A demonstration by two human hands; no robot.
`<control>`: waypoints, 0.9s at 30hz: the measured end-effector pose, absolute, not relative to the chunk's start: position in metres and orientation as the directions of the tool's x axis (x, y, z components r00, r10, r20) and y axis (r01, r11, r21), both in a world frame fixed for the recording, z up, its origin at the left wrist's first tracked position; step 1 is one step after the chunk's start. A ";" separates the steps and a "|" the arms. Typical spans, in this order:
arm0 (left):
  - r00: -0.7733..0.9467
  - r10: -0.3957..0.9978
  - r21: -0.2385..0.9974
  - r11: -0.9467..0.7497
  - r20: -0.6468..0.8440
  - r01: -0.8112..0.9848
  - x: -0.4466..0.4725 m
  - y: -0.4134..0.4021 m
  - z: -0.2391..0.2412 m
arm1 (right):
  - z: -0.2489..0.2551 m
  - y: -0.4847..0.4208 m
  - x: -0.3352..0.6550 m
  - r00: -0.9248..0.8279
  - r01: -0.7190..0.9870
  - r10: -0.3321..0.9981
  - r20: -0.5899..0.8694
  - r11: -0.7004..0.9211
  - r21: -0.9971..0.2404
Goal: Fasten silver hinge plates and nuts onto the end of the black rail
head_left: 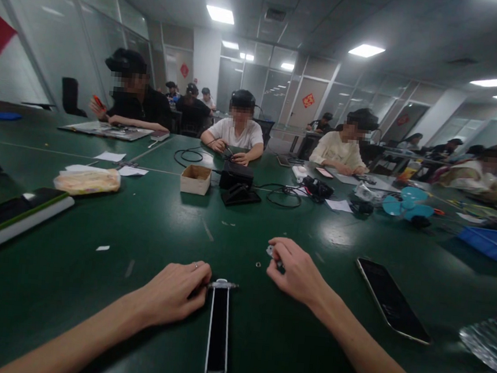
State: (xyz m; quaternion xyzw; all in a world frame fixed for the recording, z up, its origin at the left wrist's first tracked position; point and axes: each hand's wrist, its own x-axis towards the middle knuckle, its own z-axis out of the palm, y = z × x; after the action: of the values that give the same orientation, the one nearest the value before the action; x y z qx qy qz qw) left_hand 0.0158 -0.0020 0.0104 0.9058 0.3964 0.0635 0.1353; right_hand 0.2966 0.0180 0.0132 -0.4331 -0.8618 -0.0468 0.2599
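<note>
My left hand (176,293) rests on the green table (139,241), fingers curled against the left side of a long, narrow black-and-silver device (219,329) that lies pointing away from me. My right hand (295,270) is a little further out and to the right, with fingertips pinched on a small pale part (271,250). A tiny metal ring (258,264) lies loose on the table between the two hands.
A dark phone (390,300) lies right of my right hand, crinkled foil (489,341) beyond it. A tablet (11,215), bagged food (87,180), cardboard box (195,179), black devices with cables (240,187), a blue fan (407,203) and blue tray (491,242) stand further off. Several people sit opposite.
</note>
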 end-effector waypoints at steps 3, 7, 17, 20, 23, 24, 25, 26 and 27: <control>0.683 0.730 0.295 -0.657 0.019 0.694 0.016 -0.001 0.008 | 0.013 0.004 0.279 -0.587 0.672 0.688 0.427 0.708 -0.217; 0.689 0.724 0.298 -0.665 0.033 0.685 0.016 0.000 0.007 | 0.008 -0.007 0.263 -0.619 0.608 0.704 0.349 0.710 -0.354; 0.689 0.725 0.306 -0.662 0.025 0.685 0.016 -0.001 0.010 | 0.003 -0.007 0.262 -0.604 0.619 0.757 0.248 0.642 -0.453; 0.689 0.724 0.302 -0.662 0.023 0.686 0.016 -0.001 0.010 | 0.001 -0.007 0.262 -0.586 0.631 0.773 0.241 0.623 -0.463; 0.688 0.725 0.303 -0.659 0.016 0.688 0.016 -0.001 0.010 | -0.001 -0.007 0.261 -0.580 0.628 0.782 0.230 0.609 -0.486; 0.687 0.726 0.305 -0.658 0.014 0.689 0.016 -0.001 0.010 | -0.002 -0.008 0.261 -0.579 0.626 0.784 0.225 0.604 -0.493; 0.687 0.727 0.308 -0.656 0.011 0.689 0.016 -0.002 0.010 | -0.002 -0.008 0.260 -0.579 0.625 0.785 0.219 0.600 -0.499; 0.686 0.727 0.310 -0.655 0.010 0.689 0.016 -0.002 0.011 | -0.002 -0.008 0.259 -0.579 0.624 0.787 0.214 0.597 -0.505; 0.685 0.729 0.310 -0.653 0.010 0.690 0.016 -0.002 0.011 | -0.002 -0.008 0.259 -0.579 0.622 0.787 0.211 0.594 -0.510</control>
State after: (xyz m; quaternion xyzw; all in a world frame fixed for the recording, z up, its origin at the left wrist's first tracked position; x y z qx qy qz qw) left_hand 0.0161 -0.0017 0.0106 0.9068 0.3912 0.0671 0.1422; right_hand 0.2585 -0.0077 -0.0023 -0.4063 -0.8671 0.1944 0.2128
